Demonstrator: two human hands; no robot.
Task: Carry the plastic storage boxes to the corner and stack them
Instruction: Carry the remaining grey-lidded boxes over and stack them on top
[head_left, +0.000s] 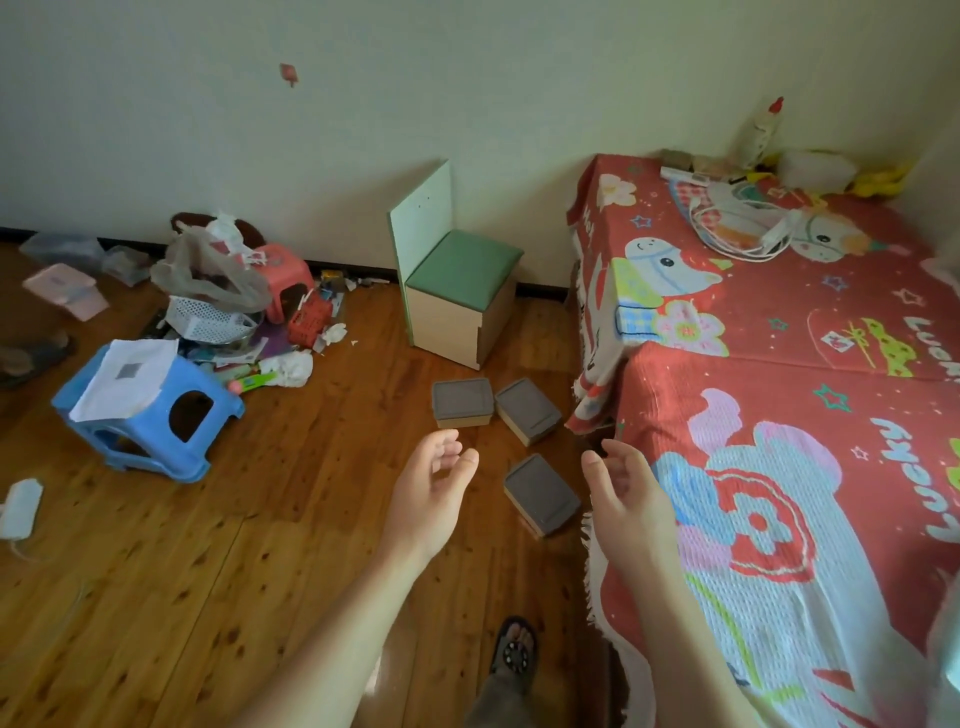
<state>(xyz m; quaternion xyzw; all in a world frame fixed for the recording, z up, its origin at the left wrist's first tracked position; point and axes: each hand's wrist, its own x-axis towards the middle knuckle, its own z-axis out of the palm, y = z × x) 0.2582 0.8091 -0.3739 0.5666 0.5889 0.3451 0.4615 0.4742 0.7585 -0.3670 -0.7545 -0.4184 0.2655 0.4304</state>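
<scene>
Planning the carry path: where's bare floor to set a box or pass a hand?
Free: floor between blue stool and three grey-lidded boxes; strip between the boxes and green chair. Crowded: clutter pile by the wall; bed edge on the right.

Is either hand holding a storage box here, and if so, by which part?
Nothing is held. The left hand and right hand hover open above the nearest box, which lies on the floor.

Bare forearms, seemingly dark sandal (515, 656)
</scene>
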